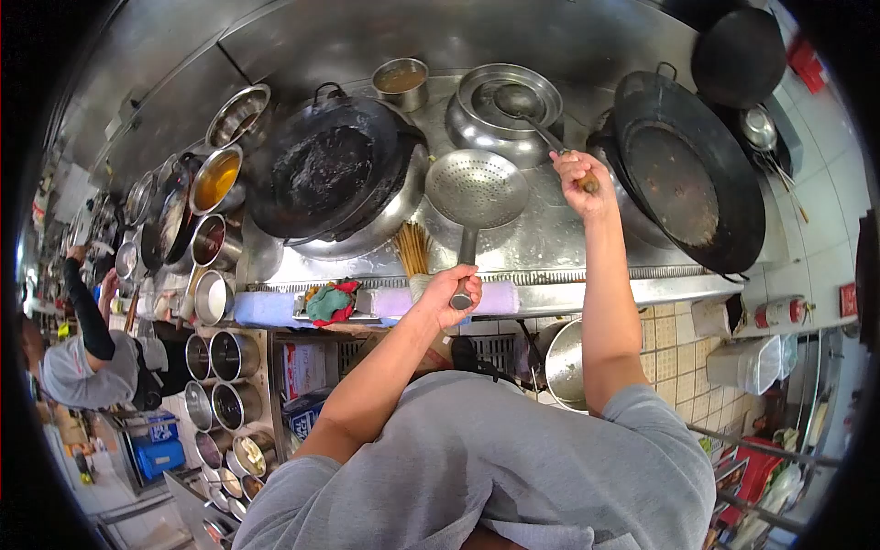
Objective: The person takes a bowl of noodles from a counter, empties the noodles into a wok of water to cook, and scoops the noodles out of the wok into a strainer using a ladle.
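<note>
My left hand (449,296) is closed round the handle of a perforated skimmer (477,188), whose round metal bowl lies over the steel stove top. My right hand (583,183) grips the wooden-ended handle of a ladle (519,101). The ladle's bowl rests inside a round steel pot (458,124) at the back of the stove. A black wok (321,170) sits on the left burner, its inside dark and wet-looking. On the right a larger black wok (687,183) stands tilted. Beside my left hand is a bamboo brush (413,247).
A small pot of brownish liquid (401,84) stands at the back. Folded cloths (331,302) lie along the front edge. Several pots of sauce and oil (216,181) line the left side. Another person (87,367) works at far left.
</note>
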Action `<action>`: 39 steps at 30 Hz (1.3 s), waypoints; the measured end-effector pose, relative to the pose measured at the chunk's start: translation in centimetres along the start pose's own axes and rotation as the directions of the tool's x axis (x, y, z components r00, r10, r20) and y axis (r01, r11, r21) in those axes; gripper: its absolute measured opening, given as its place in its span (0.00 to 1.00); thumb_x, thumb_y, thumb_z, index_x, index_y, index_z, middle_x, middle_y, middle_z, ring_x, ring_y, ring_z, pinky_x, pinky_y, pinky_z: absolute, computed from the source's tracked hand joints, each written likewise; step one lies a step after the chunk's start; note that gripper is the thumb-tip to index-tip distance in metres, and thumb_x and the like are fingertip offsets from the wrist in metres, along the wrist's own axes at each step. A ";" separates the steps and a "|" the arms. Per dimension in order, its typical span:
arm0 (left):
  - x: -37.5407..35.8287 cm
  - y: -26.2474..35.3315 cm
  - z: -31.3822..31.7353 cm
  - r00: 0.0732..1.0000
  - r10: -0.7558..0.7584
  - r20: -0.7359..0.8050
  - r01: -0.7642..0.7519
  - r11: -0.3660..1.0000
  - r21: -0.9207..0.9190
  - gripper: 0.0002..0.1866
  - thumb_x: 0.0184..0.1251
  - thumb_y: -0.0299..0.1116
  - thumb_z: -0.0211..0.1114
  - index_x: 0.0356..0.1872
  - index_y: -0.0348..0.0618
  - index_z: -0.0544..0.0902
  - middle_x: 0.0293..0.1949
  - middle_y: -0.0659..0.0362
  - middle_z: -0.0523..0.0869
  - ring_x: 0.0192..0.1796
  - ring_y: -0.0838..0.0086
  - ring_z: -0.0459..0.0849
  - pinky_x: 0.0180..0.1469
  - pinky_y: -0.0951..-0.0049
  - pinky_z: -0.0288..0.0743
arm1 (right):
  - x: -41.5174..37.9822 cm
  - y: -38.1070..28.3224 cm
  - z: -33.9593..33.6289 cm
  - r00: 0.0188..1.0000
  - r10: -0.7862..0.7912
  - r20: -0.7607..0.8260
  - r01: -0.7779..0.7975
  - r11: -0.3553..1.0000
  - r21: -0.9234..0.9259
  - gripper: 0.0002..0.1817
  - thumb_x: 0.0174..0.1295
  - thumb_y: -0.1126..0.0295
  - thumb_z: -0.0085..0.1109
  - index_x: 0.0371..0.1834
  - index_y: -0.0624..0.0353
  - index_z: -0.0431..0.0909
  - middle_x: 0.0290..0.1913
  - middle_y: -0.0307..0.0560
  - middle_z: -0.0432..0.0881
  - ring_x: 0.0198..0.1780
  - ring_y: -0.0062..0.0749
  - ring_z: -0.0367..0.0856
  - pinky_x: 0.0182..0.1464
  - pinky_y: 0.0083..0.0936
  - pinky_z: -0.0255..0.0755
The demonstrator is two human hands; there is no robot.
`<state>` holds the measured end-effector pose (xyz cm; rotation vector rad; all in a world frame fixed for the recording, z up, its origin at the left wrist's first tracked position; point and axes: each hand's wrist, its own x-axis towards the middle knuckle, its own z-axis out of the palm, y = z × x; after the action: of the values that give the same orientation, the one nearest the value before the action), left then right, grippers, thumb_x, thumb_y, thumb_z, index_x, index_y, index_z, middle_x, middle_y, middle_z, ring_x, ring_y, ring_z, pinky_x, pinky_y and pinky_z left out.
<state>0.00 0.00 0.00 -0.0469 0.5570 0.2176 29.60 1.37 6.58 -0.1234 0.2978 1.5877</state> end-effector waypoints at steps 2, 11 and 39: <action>-0.9 -0.2 1.2 0.981 0.131 -0.141 -0.101 0.975 0.197 0.06 0.57 0.30 0.53 0.32 0.40 0.66 0.20 0.64 0.69 0.18 0.84 0.68 0.19 0.83 0.66 | -2.7 1.7 -0.1 0.999 0.035 0.029 -0.030 0.988 -0.152 0.19 0.58 0.75 0.40 0.50 0.75 0.51 0.25 0.43 0.64 0.18 0.19 0.66 0.17 0.17 0.64; 0.6 0.5 4.9 0.998 0.025 -0.065 -0.019 0.995 0.100 0.06 0.55 0.27 0.52 0.29 0.36 0.66 0.20 0.63 0.70 0.19 0.82 0.71 0.20 0.82 0.68 | -15.6 6.2 -5.9 0.987 -0.091 -0.135 0.017 0.883 -0.469 0.13 0.59 0.72 0.41 0.45 0.66 0.63 0.24 0.38 0.66 0.19 0.13 0.65 0.14 0.13 0.61; -1.8 -0.1 2.4 0.863 0.504 -0.013 -0.168 0.312 0.935 0.11 0.50 0.22 0.51 0.35 0.33 0.62 0.19 0.57 0.71 0.18 0.74 0.71 0.19 0.75 0.66 | -19.2 13.0 -20.2 0.842 -0.518 0.148 -0.287 -0.664 -0.691 0.32 0.52 0.72 0.48 0.62 0.47 0.48 0.36 0.58 0.75 0.39 0.53 0.72 0.41 0.40 0.65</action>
<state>-0.19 -0.16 2.99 1.2119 0.9518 0.2966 15.38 -22.65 -6.29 -2.1986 -1.1955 0.6292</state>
